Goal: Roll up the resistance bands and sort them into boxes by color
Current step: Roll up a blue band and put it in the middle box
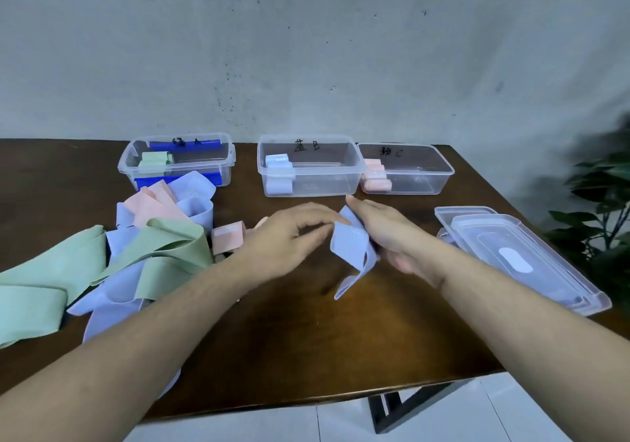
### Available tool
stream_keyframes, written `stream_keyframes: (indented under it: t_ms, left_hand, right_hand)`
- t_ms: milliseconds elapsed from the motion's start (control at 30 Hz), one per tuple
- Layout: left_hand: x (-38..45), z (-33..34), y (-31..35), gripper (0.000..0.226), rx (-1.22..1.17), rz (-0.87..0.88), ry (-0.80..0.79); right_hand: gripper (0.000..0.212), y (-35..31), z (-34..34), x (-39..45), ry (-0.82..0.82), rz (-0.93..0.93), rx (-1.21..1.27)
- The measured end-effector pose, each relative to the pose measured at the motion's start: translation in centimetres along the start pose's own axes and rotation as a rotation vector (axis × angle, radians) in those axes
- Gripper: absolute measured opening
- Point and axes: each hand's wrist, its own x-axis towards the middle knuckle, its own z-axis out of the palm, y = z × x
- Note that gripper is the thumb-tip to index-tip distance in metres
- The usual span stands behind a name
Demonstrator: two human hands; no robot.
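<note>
I see both hands mid-bench, left hand and right hand each pinching 1 pale blue band in curled fingers, its tail drooping to the bench, 3 clear boxes behind, loose bands heaped left

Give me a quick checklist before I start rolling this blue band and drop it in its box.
1. Both hands on the band: ok. The left hand and right hand hold the blue band.
2. Band flat and untwisted: not ok. It curls and hangs loose toward the table.
3. Roll started: not ok, no coil yet.
4. Middle box open: ok. Blue rolls sit at its left end, with room beside them.
5. Lids out of the way: ok. The lids lie stacked to the right.
6. Band's far end free: cannot tell.
</note>
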Motion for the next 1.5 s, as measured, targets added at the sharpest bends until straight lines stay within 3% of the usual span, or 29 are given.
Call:
stream_keyframes:
  t_ms: [133,233,433,500,600,767,967,1067,1167,1300,1500]
  left_hand:
    - [0.8,0.6,1.7,0.021,-0.403,-0.363,0.202]
    - [1.6,1.4,1.5,0.016,-0.513,-0.537,0.281]
    - [4.0,3.6,0.1,0.015,-0.732,-0.724,0.362]
    - [5.2,3.9,-0.1,0.014,-0.717,-0.725,0.355]
    - [6.6,4.2,-1.0,0.02,-0.604,-0.753,0.32]
    - [6.3,4.9,-2.3,0.053,-0.411,-0.799,0.228]
    - [3.5,6.0,-1.0,0.027,-0.209,-0.655,0.147]
    - [1.6,6.4,-0.3,0.021,-0.126,-0.558,0.045]
    - [-1.1,6.5,0.3,0.017,-0.018,-0.43,-0.04]
    - [-4.8,6.4,1.0,0.016,0.044,-0.306,-0.14]
    - [-6.9,6.4,1.1,0.044,0.234,-0.058,-0.262]
  right_hand:
    - [0.053,1.3,-0.2,-0.8,-0.026,0.054,0.051]
    - [0.062,2.0,-0.5,-1.8,-0.063,0.112,0.055]
    - [0.029,3.9,-1.6,-2.4,-0.094,0.09,0.032]
    - [0.027,4.1,-1.8,-2.2,-0.11,0.121,-0.022]
    - [0.027,4.4,-2.0,-1.9,-0.074,0.054,-0.337]
    - [0.033,5.5,-2.5,-0.6,0.112,-0.064,-0.755]
    - [0.027,7.3,-3.1,-0.1,0.316,-0.112,-0.671]
    - [0.012,8.4,-3.2,-0.7,0.359,-0.242,-0.55]
    - [0.006,9.7,-3.3,-1.8,0.292,-0.374,-0.511]
    - [0.02,11.2,-3.4,-3.8,0.147,-0.499,-0.538]
    - [0.036,13.2,-3.7,-6.8,0.034,-0.662,-0.844]
